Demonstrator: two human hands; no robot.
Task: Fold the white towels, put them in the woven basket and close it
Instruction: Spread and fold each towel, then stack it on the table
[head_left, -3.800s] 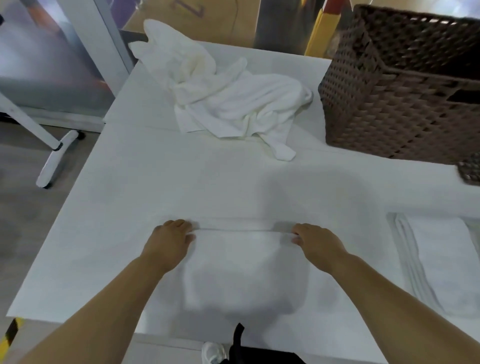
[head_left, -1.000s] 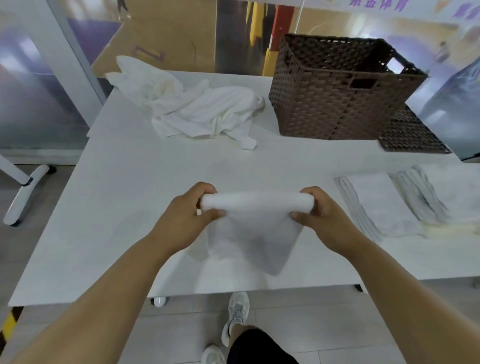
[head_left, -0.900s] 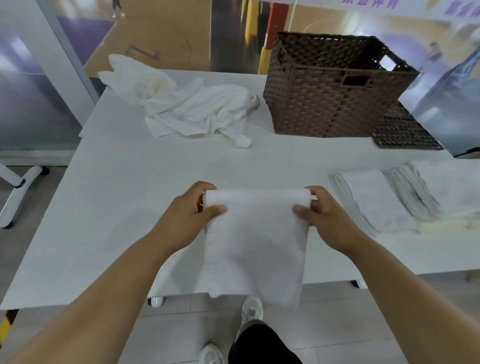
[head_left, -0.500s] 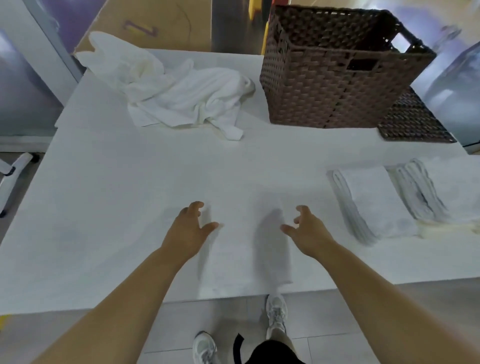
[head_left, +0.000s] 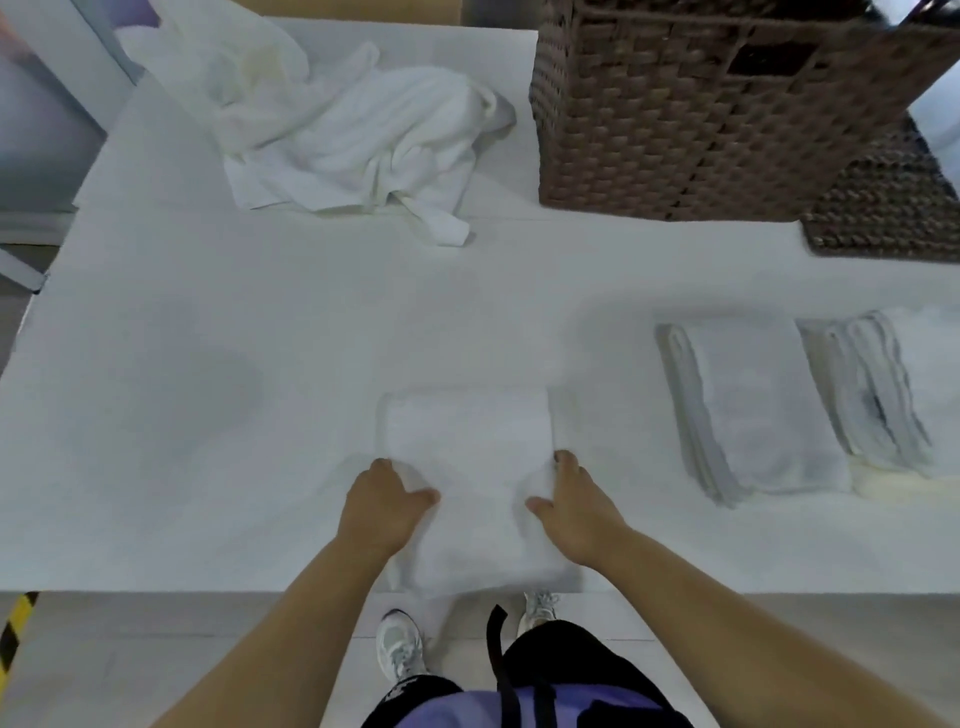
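White, soft cloth fills our two hands: our left hand (head_left: 382, 506) and right hand (head_left: 571, 512) each pinch one side of one flat, square towel (head_left: 467, 447) at the table (head_left: 208, 338) edge. Right of it we see two folded stacks, a near stack (head_left: 758, 405) and a far stack (head_left: 867, 384). Farther off sit one crumpled heap (head_left: 353, 135), one brown woven basket (head_left: 701, 119) and one flat lid (head_left: 883, 208).

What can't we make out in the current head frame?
- Woven basket: the inside is cut off by the top edge.
- Woven lid: its right part is cut off by the right edge.
- Far-right folded stack: it runs off the right edge, and its layers are blurred.
- Left hand and right hand on the towel: pinching or pressing is unclear, because the hands' backs hide the fingertips.
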